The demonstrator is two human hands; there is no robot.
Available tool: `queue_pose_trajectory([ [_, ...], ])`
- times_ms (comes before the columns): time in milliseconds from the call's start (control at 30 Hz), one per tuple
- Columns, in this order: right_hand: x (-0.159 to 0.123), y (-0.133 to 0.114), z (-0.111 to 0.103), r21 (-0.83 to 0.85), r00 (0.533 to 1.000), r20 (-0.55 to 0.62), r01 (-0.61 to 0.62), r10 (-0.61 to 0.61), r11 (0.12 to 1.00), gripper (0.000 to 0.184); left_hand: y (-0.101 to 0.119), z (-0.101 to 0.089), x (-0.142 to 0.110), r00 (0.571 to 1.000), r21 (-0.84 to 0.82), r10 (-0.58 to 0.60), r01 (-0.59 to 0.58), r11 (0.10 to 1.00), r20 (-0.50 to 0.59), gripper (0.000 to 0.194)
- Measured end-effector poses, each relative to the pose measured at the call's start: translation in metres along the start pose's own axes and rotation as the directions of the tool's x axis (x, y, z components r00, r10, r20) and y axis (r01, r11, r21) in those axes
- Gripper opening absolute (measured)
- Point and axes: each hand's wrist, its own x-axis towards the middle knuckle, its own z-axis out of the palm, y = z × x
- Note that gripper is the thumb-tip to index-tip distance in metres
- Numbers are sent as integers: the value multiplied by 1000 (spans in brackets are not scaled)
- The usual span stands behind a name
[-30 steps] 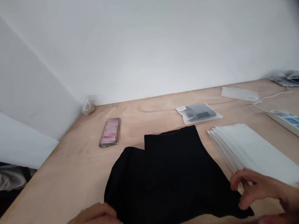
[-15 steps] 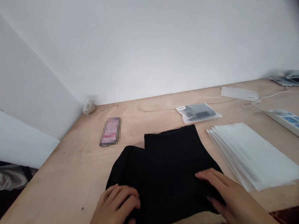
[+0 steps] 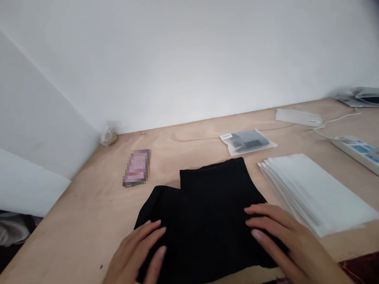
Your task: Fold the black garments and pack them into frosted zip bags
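Note:
A folded black garment [image 3: 205, 209] lies on the wooden table [image 3: 85, 223] near its front edge. My left hand [image 3: 137, 261] rests flat on the garment's lower left part, fingers stretched out. My right hand [image 3: 286, 243] lies flat on its right side, fingers spread and pointing left. Neither hand holds anything.
A stack of white plastic bags [image 3: 315, 190] lies right of the garment. Behind it sits a bagged dark item [image 3: 248, 141], a phone [image 3: 135, 167] to the left, a crumpled bag [image 3: 107, 137] in the corner. A power strip [image 3: 364, 154] and more bags [image 3: 298, 117] lie far right.
Both hands have moved inward from the garment's bottom corners onto its top and flattened out. The garment's lower right corner has been folded in.

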Motion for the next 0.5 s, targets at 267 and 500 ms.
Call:
queue_pose_trajectory([
  [267, 16, -19, 66, -189, 993, 101, -43, 63, 981, 88, 19, 44, 24, 971, 216, -112, 65, 974, 212, 85],
  [500, 0, 4, 60, -196, 990, 118, -50, 75, 979, 93, -5, 43, 29, 901, 149, -160, 108, 983, 403, 108],
])
